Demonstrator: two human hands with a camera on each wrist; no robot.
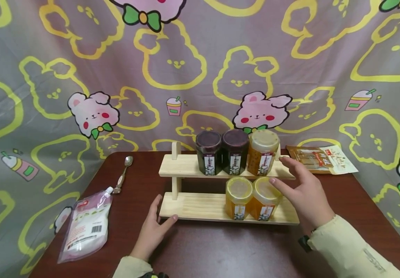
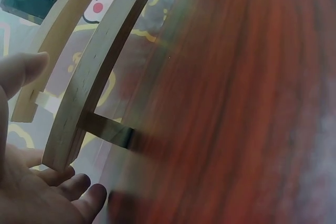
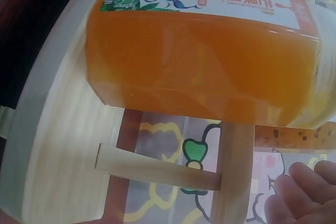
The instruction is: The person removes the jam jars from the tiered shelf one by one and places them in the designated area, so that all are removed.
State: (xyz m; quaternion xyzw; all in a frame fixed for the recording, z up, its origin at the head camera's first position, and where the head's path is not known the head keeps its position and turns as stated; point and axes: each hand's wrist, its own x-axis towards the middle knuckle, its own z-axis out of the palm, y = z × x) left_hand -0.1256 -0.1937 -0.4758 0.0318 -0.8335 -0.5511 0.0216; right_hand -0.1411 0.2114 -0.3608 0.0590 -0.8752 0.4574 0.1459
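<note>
A two-tier wooden rack (image 1: 200,208) stands on the table. Two dark-lidded jars (image 1: 208,152) (image 1: 235,152) and a jar of speckled amber contents (image 1: 263,152) occupy its upper tier. Below them, two orange jars (image 1: 239,199) (image 1: 265,199) stand towards the right. My left hand (image 1: 154,227) is at the lower tier's left end, thumb and fingers spread; the left wrist view has the fingers by the board's corner (image 2: 62,156). Fingers extended, my right hand (image 1: 305,193) is beside the rightmost orange jar, its thumb near the lid. In the right wrist view, fingers (image 3: 299,195) are apart from that jar (image 3: 205,66).
To the left lie a spouted pouch (image 1: 90,227) of white contents and a spoon (image 1: 123,173) with a decorated handle. A brown and white packet (image 1: 321,159) lies behind the rack's right end. Patterned cloth (image 1: 200,77) surrounds the dark red table (image 1: 221,251).
</note>
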